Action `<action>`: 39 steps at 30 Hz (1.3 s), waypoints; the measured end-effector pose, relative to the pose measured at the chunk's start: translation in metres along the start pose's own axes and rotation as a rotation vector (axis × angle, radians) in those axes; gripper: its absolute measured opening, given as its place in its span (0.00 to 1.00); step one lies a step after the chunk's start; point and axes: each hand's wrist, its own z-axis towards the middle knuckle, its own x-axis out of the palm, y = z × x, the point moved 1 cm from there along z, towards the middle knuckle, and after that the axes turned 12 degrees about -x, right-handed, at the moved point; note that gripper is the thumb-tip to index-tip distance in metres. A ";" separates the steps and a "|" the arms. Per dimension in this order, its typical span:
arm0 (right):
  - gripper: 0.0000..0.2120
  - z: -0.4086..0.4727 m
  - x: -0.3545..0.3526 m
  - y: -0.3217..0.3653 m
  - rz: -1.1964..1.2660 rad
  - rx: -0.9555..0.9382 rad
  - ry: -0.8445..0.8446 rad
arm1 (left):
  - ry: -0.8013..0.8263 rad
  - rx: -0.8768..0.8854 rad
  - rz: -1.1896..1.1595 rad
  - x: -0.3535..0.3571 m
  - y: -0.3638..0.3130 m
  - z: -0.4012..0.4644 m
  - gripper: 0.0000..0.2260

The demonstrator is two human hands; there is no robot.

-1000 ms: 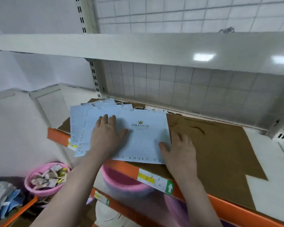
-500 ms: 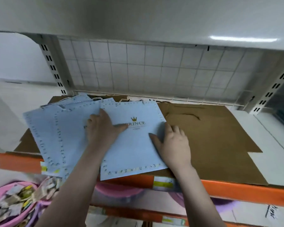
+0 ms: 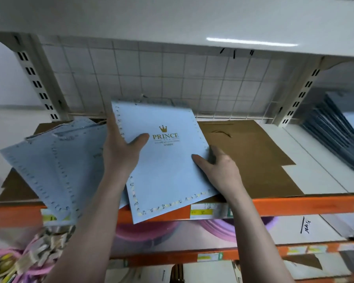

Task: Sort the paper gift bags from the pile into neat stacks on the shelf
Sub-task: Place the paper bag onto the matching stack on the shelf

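A flat light-blue paper gift bag (image 3: 168, 166) with a gold crown and the word PRINCE is tilted up off the shelf, its far edge raised. My left hand (image 3: 121, 152) grips its left edge, thumb on the printed face and fingers behind. My right hand (image 3: 217, 166) holds its right edge, thumb on top, fingers tucked under. Several more light-blue bags (image 3: 55, 166) lie fanned out to the left, overhanging the shelf's front. All rest on brown cardboard (image 3: 251, 158) covering the shelf.
The shelf has an orange front rail (image 3: 294, 205) and a white wire grid back (image 3: 172, 78). Another white shelf board (image 3: 172, 21) hangs close overhead. Dark flat items (image 3: 335, 129) are stacked at the right. Pink basins (image 3: 213, 229) sit on the level below.
The top bag has been lifted from flat under my palms to tilted up, now gripped at both side edges. The view has moved closer to the shelf.
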 end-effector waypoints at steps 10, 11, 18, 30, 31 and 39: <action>0.19 -0.056 -0.088 -0.044 -0.045 0.037 -0.115 | 0.052 0.011 0.160 0.062 -0.044 -0.063 0.24; 0.19 -0.065 -0.104 -0.053 -0.058 0.040 -0.131 | 0.063 0.022 0.170 0.076 -0.049 -0.073 0.22; 0.19 -0.139 -0.229 -0.144 -0.129 0.082 -0.263 | 0.145 0.143 0.240 0.199 -0.093 -0.172 0.25; 0.18 -0.234 -0.385 -0.295 -0.188 0.254 -0.461 | 0.372 0.257 0.357 0.396 -0.156 -0.323 0.30; 0.18 -0.235 -0.391 -0.304 -0.191 0.260 -0.473 | 0.375 0.258 0.376 0.408 -0.159 -0.327 0.32; 0.17 -0.204 -0.443 -0.375 -0.250 0.319 -0.537 | 0.407 0.298 0.393 0.519 -0.179 -0.331 0.37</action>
